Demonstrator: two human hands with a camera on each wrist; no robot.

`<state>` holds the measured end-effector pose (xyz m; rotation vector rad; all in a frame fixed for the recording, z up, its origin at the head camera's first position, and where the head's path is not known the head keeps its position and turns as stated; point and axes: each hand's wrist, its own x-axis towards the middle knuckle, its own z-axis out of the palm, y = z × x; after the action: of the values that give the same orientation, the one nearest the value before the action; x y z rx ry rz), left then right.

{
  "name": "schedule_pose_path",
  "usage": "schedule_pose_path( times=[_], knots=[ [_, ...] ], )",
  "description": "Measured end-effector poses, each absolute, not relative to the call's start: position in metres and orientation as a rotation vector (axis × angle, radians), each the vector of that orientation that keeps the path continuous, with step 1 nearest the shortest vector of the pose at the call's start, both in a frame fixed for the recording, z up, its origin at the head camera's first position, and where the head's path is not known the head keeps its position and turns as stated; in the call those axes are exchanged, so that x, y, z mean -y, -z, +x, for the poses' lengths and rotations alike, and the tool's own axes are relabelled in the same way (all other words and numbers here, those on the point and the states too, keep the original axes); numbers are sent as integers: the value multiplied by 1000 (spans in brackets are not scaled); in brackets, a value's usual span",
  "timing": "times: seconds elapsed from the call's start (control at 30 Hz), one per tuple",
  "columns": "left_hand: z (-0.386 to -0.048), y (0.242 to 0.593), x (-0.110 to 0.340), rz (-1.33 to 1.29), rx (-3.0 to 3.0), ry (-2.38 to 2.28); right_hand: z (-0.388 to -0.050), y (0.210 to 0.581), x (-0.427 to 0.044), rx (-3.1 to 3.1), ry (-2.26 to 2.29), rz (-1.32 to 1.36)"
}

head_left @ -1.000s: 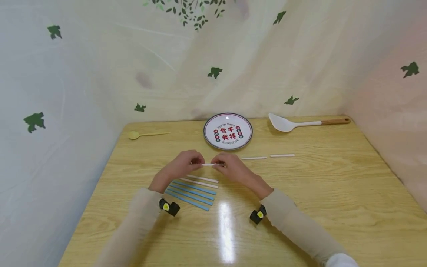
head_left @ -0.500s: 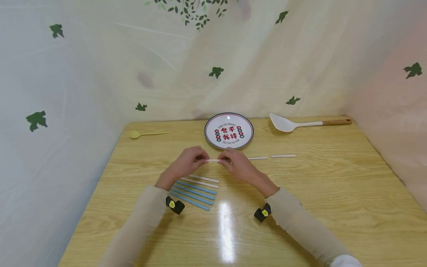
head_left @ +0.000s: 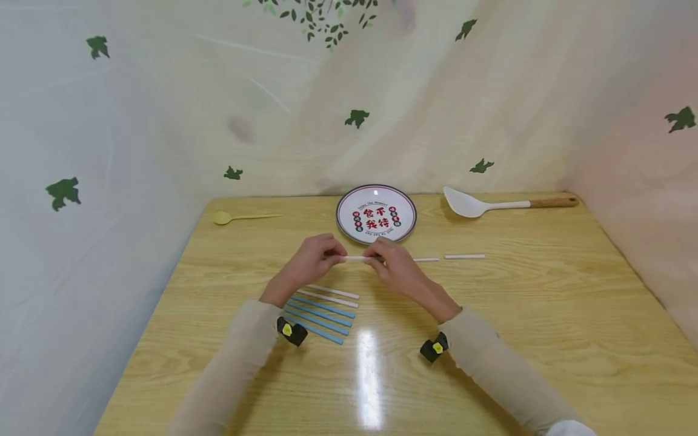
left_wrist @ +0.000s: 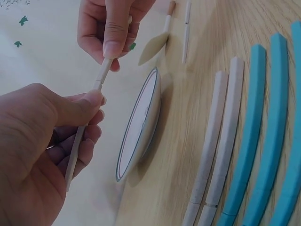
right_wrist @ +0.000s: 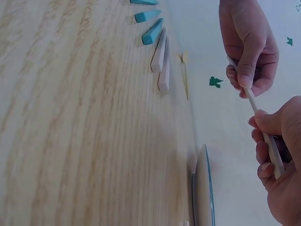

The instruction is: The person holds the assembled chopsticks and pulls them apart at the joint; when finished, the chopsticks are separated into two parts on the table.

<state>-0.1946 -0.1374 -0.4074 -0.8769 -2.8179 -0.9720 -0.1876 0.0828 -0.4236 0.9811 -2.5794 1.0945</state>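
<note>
A thin white stick (head_left: 355, 258) is held level above the table, in front of the plate. My left hand (head_left: 306, 265) pinches its left part between thumb and fingers. The right part is pinched by my right hand (head_left: 400, 270), a short way along. In the left wrist view, a fine cross line marks the stick (left_wrist: 99, 81) between the two hands. Its far end lies inside the right hand (left_wrist: 110, 28). Below my left hand, white sticks (head_left: 331, 298) and several blue sticks (head_left: 322, 319) lie side by side on the table.
Behind the hands lies a white plate (head_left: 376, 213) with red lettering. A yellow spoon (head_left: 222, 218) is at the back left, and a white turner (head_left: 466, 204) with a wooden handle at the back right. Short white sticks (head_left: 464, 256) lie right of the plate's front.
Both hands have shifted a little to the right and away from the body, carrying the white stick towards the plate. Their pinch on it stays. The things on the table have not moved.
</note>
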Motion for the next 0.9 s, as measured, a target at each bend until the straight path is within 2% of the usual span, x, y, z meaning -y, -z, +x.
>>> schedule_pose_path(
  times=[0.9],
  knots=[
    [-193, 402, 120, -802, 2748, 1014, -189, 420, -101, 2532, -1056, 991]
  ],
)
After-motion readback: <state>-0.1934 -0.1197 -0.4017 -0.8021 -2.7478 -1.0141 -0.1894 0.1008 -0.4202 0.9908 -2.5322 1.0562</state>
